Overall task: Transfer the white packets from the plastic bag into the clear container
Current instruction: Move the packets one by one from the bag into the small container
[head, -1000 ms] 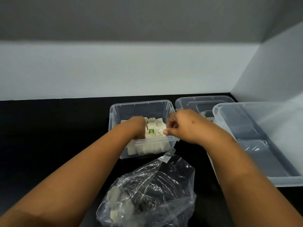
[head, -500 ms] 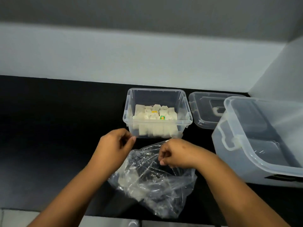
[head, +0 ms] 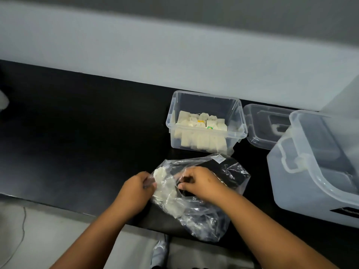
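Observation:
A crumpled clear plastic bag (head: pixel 206 210) lies on the black counter near its front edge, with several white packets (head: pixel 165 189) bunched inside at its left. My left hand (head: pixel 136 191) grips the bag's left edge beside those packets. My right hand (head: pixel 200 183) pinches the bag's plastic just right of them, fingers curled. Behind the bag stands the small clear container (head: pixel 238 121), open-topped and holding several white packets (head: pixel 202 125), two with coloured marks.
The container's lid (head: pixel 262 123) lies to its right against the wall. A large translucent bin (head: pixel 318 167) fills the right side of the black counter (head: pixel 77 133). Grey floor shows below the counter's front edge.
Both hands drew back from the container to the bag and took hold of its plastic. The view has shifted left and farther back.

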Available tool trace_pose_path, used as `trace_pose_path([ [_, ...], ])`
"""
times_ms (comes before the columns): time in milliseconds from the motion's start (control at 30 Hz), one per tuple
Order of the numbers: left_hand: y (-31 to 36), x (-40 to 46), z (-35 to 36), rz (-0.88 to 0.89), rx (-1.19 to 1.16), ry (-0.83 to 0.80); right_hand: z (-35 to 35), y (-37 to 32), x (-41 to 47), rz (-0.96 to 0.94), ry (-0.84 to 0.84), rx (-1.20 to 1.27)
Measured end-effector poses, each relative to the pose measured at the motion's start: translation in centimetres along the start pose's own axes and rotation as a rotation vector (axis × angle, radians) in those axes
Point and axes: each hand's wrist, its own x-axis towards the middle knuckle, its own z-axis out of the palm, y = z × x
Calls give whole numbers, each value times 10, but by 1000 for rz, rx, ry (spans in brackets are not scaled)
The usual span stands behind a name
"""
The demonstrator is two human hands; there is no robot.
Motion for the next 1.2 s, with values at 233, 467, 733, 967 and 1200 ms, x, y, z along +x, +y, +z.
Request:
trace_pose_path([
  [233,-1,-2,5,41,-204,-71,11,-12,5,0,15,231],
  [467,-3,1,4,97,-252,-102,11,-12,15,164,-17,376],
  [733,0,4,4,112,-301,-107,18,-13,24,180,77,345],
  [967,-2,8,5,69,-264,-14,2,-8,17,150,130,294],
  [1200,4,11,4,173,-60,193,-16,15,-9,196,187,274],
])
